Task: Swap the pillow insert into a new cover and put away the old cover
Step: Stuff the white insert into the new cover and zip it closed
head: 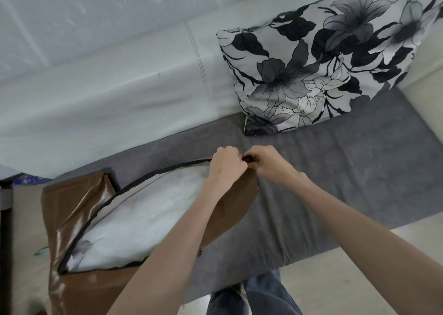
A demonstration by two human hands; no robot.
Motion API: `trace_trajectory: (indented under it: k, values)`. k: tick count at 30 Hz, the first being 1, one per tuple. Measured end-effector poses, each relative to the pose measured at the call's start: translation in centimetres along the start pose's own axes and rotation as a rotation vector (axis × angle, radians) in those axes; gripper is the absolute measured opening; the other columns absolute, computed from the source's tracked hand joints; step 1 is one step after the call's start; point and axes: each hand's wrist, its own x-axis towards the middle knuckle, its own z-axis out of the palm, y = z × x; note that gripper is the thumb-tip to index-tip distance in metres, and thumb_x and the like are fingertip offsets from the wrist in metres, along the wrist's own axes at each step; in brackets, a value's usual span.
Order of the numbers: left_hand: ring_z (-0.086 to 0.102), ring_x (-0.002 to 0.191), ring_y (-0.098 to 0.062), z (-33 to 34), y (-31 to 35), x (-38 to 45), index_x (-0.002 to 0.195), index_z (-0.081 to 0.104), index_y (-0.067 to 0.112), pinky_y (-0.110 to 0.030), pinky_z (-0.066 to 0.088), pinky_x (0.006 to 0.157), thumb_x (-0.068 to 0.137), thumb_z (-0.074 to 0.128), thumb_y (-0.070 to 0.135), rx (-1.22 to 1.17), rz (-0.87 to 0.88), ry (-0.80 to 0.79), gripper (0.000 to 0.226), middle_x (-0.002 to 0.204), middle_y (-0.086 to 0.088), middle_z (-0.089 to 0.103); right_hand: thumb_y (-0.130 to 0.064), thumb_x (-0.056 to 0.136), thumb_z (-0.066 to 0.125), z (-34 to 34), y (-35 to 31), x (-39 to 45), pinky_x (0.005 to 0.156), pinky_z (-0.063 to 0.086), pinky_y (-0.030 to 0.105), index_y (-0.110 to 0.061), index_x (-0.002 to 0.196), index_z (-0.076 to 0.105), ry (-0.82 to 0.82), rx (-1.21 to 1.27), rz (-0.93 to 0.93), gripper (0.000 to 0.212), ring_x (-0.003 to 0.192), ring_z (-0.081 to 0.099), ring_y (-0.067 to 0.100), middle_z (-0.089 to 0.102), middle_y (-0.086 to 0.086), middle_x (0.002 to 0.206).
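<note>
A glossy brown cover [72,209] lies on the grey seat at the lower left, its black-edged zip opening gaping wide. The white pillow insert [143,209] shows inside the opening. My left hand [226,165] pinches the brown cover at the far end of the zip. My right hand [266,163] is closed on the dark zip end right beside it; the two hands touch. A floral black, grey and white pillow [318,60] leans against the backrest at the upper right.
The grey seat cushion [347,175] stretches to the right of my hands. A white backrest [119,92] runs behind it. My legs in jeans [254,293] stand on the pale floor below. A dark post [6,219] is at the left edge.
</note>
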Motion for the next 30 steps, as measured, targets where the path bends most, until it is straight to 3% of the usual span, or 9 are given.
trace_trajectory:
  k: [9, 13, 17, 20, 22, 25, 28, 30]
  values:
    - [0.058, 0.094, -0.039, -0.7, -3.4, -1.3, 0.056, 0.044, 0.019, -0.04, 0.047, 0.074, 0.09, 0.049, 0.015, -0.028, -0.005, 0.011, 0.035, 0.083, -0.022, 0.066, -0.012, 0.08, 0.069, 0.3, -1.1, 0.0, 0.07, 0.04, 0.028, -0.014, 0.093, 0.072, 0.0, -0.121, -0.037, 0.014, 0.081, 0.057, 0.02, 0.065, 0.0, 0.084]
    - [0.061, 0.089, -0.036, -1.1, -4.9, -1.9, 0.063, 0.058, 0.011, -0.036, 0.048, 0.076, 0.09, 0.053, 0.015, -0.076, -0.04, 0.007, 0.028, 0.078, -0.018, 0.067, -0.008, 0.076, 0.068, 0.6, -1.3, -0.3, 0.067, 0.035, 0.024, -0.014, 0.085, 0.072, 0.059, -0.094, 0.032, 0.011, 0.078, 0.059, 0.021, 0.065, -0.002, 0.076]
    - [0.064, 0.08, -0.034, -1.3, -8.7, -3.5, 0.06, 0.057, 0.013, -0.033, 0.05, 0.076, 0.091, 0.056, 0.016, -0.089, -0.097, -0.005, 0.031, 0.068, -0.012, 0.063, -0.006, 0.075, 0.07, 0.1, -0.7, -1.0, 0.071, 0.046, 0.027, -0.015, 0.082, 0.074, 0.123, -0.033, 0.163, 0.012, 0.076, 0.063, 0.021, 0.07, 0.002, 0.074]
    - [0.063, 0.084, -0.036, -1.1, -11.1, -4.8, 0.063, 0.058, 0.015, -0.036, 0.048, 0.091, 0.092, 0.056, 0.017, -0.09, -0.112, 0.019, 0.029, 0.067, -0.013, 0.063, -0.007, 0.078, 0.068, 0.5, -1.4, -1.3, 0.076, 0.048, 0.032, -0.014, 0.088, 0.073, 0.101, -0.074, 0.166, 0.014, 0.084, 0.063, 0.026, 0.071, 0.005, 0.082]
    - [0.064, 0.082, -0.034, -0.8, -11.5, -5.3, 0.068, 0.06, 0.016, -0.036, 0.049, 0.082, 0.092, 0.055, 0.018, -0.091, -0.109, 0.064, 0.025, 0.069, -0.01, 0.063, -0.005, 0.079, 0.062, 1.2, -2.7, -1.1, 0.082, 0.046, 0.036, -0.012, 0.096, 0.071, 0.083, -0.187, 0.173, 0.021, 0.097, 0.055, 0.029, 0.069, 0.008, 0.091]
    - [0.063, 0.082, -0.03, -0.6, -11.4, -5.5, 0.081, 0.067, 0.013, -0.031, 0.044, 0.065, 0.093, 0.054, 0.021, -0.074, -0.1, 0.128, 0.02, 0.082, -0.012, 0.068, -0.004, 0.073, 0.058, 2.8, -5.5, -1.0, 0.089, 0.04, 0.038, -0.009, 0.109, 0.061, 0.063, -0.393, 0.064, 0.036, 0.114, 0.044, 0.028, 0.062, 0.007, 0.11]
    - [0.062, 0.084, -0.029, -0.5, -11.4, -5.7, 0.089, 0.069, 0.011, -0.033, 0.047, 0.068, 0.094, 0.053, 0.023, -0.07, -0.077, 0.15, 0.02, 0.088, -0.012, 0.069, -0.011, 0.081, 0.061, 5.4, -7.9, -1.7, 0.103, 0.032, 0.035, -0.013, 0.12, 0.058, -0.013, -0.459, -0.173, 0.039, 0.122, 0.043, 0.022, 0.058, 0.001, 0.121]
    - [0.063, 0.089, -0.031, -0.4, -11.5, -5.9, 0.09, 0.069, 0.01, -0.038, 0.052, 0.077, 0.095, 0.053, 0.023, -0.072, -0.057, 0.137, 0.021, 0.091, -0.013, 0.07, -0.016, 0.085, 0.059, 7.0, -8.4, -2.2, 0.111, 0.026, 0.035, -0.016, 0.12, 0.058, -0.042, -0.551, -0.227, 0.035, 0.121, 0.044, 0.022, 0.057, 0.0, 0.121]
